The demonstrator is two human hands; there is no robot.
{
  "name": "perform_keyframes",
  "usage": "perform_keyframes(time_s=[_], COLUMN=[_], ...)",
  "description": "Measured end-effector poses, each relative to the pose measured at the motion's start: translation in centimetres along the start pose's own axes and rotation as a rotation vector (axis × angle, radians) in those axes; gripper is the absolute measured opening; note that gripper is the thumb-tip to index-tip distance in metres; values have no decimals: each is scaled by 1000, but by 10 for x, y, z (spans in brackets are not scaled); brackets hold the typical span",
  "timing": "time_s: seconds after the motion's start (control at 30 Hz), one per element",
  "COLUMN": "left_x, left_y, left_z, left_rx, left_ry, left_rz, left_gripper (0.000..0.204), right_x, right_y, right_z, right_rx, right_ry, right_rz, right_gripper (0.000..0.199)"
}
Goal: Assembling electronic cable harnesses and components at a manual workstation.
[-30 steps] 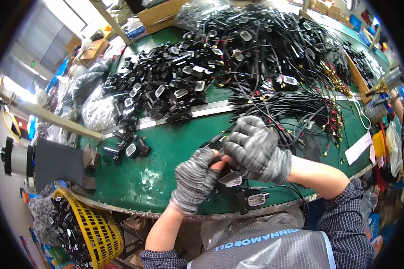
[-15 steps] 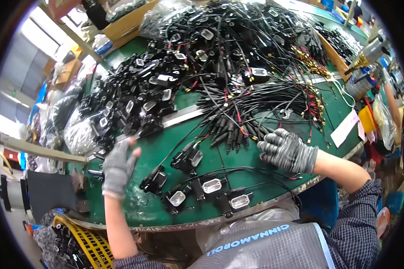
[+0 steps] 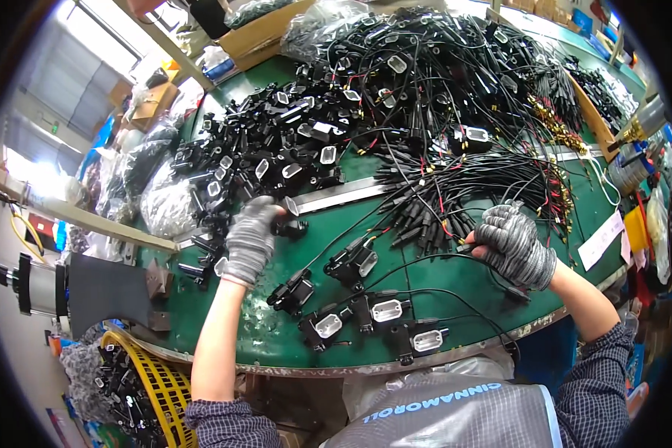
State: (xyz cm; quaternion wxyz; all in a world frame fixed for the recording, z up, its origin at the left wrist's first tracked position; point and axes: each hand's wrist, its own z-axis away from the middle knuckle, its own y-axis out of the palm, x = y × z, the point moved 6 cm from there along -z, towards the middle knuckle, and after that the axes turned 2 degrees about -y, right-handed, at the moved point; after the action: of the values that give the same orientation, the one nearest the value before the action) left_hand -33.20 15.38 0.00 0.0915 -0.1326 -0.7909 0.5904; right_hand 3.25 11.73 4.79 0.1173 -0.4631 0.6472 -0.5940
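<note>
My left hand (image 3: 250,239), in a grey knit glove, is closed on a small black plastic housing (image 3: 287,226) at the edge of the heap of black housings (image 3: 272,153). In the same kind of glove, my right hand (image 3: 514,243) pinches the plug end of a black cable (image 3: 433,257) pulled from the bundle of cables (image 3: 463,190). Between my arms, several assembled black housings with silver windows (image 3: 373,313) lie on the green table (image 3: 239,340), each trailing a cable.
A metal strip (image 3: 351,193) runs across the table. A large tangle of black and red wires (image 3: 440,82) fills the far side. A yellow basket of black parts (image 3: 138,388) stands at lower left, beside a grey machine (image 3: 67,287). Cardboard boxes (image 3: 265,33) sit behind.
My hands were together over one part near the front edge. They have separated: the left reached out to the heap of housings and gripped one, the right moved right and took a cable end.
</note>
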Motion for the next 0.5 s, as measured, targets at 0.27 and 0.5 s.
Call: perform_keyframes(time_s=[0.27,0.5], left_x=[9,-41], left_y=[7,-31], left_z=[3,2], left_rx=[207,-80], left_ry=[-693,-445], left_rz=[229,703], left_gripper=[24,25], right_x=[3,14], right_y=[-5,-7], right_z=[-19,-29], right_rx=[59,-213], right_ry=[108,108], right_rz=[126,-119], right_gripper=[16,19])
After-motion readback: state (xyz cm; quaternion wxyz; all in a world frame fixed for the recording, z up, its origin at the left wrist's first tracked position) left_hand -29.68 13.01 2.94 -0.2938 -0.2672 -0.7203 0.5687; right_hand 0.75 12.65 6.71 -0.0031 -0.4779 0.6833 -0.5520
